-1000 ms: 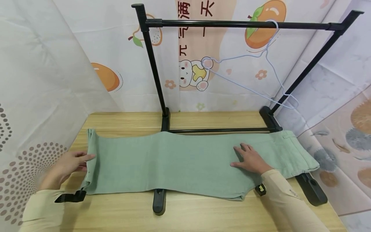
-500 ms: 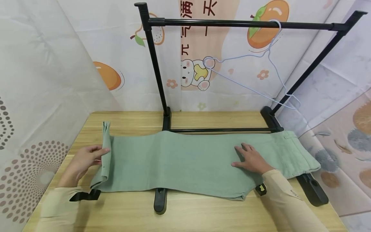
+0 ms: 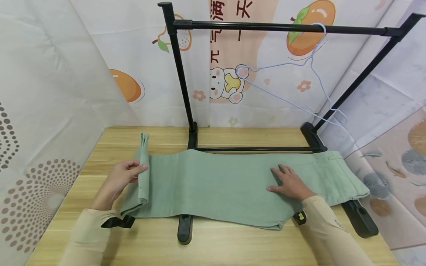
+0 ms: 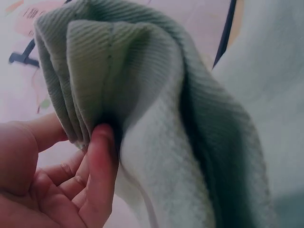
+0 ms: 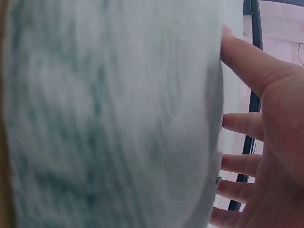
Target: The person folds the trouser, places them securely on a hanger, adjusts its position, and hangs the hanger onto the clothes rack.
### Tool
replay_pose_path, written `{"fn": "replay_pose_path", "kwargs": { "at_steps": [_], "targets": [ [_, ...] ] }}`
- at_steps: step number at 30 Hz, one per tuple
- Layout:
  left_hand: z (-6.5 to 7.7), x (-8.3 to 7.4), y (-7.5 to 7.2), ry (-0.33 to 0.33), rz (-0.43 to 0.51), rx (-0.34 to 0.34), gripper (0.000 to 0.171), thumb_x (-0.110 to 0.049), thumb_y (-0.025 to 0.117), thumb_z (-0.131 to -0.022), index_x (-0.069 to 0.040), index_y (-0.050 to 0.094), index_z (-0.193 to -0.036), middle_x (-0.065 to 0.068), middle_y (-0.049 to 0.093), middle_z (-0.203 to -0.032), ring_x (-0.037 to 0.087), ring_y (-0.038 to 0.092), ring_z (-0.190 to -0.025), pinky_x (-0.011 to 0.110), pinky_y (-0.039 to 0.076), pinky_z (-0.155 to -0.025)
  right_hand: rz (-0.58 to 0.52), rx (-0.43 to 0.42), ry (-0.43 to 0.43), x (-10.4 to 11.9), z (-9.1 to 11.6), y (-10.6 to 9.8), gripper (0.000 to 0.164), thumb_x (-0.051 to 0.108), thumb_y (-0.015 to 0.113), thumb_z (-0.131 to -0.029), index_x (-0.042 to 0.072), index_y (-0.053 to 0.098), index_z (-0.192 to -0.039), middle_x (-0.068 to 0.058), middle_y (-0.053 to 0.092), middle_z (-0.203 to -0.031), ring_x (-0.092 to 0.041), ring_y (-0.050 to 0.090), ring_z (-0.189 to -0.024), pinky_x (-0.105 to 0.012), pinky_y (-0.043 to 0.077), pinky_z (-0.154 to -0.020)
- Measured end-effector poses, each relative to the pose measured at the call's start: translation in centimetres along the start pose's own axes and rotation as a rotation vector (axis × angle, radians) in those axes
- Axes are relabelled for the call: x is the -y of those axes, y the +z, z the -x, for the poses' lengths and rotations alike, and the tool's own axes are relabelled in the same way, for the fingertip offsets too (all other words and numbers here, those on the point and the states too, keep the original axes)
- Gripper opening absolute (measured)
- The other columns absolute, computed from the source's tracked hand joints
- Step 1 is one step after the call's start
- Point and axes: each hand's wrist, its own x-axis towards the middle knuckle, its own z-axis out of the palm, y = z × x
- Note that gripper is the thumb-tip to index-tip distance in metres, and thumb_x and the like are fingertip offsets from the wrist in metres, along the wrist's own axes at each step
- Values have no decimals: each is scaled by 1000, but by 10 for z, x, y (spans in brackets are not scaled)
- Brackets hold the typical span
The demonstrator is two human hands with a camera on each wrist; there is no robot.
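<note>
The long pale-green garment of ribbed-weave cloth (image 3: 229, 184), apparently trousers, lies across the wood-grain table (image 3: 239, 245), over the feet of a black tubular rack (image 3: 253, 26). Step in hand, as judged: folding its left end inward. The left hand (image 3: 121, 181) pinches the layered hem (image 4: 107, 61), raised; the right hand (image 3: 290, 183) rests spread on the cloth, gripping nothing. The next move appears to call for laying that end flat, rightward. Condition: mostly smooth, rumpled towards the right end.
</note>
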Motion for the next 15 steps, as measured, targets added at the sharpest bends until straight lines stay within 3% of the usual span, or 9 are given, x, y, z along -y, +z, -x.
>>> {"fn": "replay_pose_path", "kwargs": {
  "at_steps": [8, 15],
  "targets": [
    [-7, -7, 27, 9, 7, 43, 42, -30, 60, -98, 8, 58, -115, -6, 64, -85, 4, 58, -79, 25, 55, -71, -3, -4, 4, 2, 2, 1, 85, 52, 74, -79, 1, 47, -141, -33, 34, -147, -55, 31, -134, -68, 35, -102],
    [-6, -16, 29, 19, -43, 17, 42, -33, 58, -98, 6, 58, -114, -4, 63, -88, 6, 56, -83, 25, 53, -74, -1, -23, -5, -1, 2, 1, 83, 49, 75, -79, 1, 48, -141, -33, 34, -147, -54, 32, -134, -68, 35, -102]
  ]
}}
